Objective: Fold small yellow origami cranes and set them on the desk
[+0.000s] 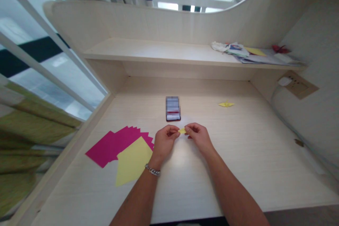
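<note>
A small folded piece of yellow paper [182,131] is held between my two hands, above the middle of the desk. My left hand [166,140] pinches its left end between thumb and fingers. At the other end, the fingertips of my right hand [198,136] close on it. The exact fold is too small to make out. Just beyond my hands lies a phone [173,108] with a lit, blurred screen. Left of my left hand, a yellow sheet [134,164] overlaps a fanned stack of magenta paper [116,146].
A folded yellow paper crane [226,104] sits at the back right of the desk [238,169]. Papers [249,54] and a red item [280,49] lie on the shelf [159,51]. A plug with a cable [284,120] is at the right wall; bed rails [50,46] border the left.
</note>
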A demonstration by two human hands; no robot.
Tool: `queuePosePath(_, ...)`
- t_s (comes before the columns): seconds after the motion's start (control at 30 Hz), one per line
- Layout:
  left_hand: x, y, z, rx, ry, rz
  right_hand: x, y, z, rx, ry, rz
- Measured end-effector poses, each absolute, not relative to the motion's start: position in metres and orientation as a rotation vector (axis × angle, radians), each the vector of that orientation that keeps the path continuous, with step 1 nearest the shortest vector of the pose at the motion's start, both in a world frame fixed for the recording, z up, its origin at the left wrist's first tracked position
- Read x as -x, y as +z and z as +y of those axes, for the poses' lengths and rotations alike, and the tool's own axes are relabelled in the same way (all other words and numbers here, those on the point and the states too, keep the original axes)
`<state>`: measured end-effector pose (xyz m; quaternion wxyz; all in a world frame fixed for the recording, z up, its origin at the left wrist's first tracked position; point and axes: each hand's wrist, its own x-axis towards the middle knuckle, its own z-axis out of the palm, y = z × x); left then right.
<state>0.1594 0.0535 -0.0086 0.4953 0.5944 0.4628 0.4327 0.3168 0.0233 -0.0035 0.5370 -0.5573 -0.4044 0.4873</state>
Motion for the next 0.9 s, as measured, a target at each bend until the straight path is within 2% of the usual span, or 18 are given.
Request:
queuePosePath(0.13,-0.158,-0.006,0.055,-1.463,1.097,1.157,-0.317,0.002,0.020,1.260,1.306,-0.895)
queuePosePath(0.27,-0.163,-0.006,0.054,-1.241,1.208,1.108,-0.313,0.004,0.018,1.170,1.349,-0.899)
queuePosePath(0.9,-0.167,-0.006,0.053,-1.163,1.136,0.974,-0.305,-0.004,0.021,1.256,1.079,-1.050)
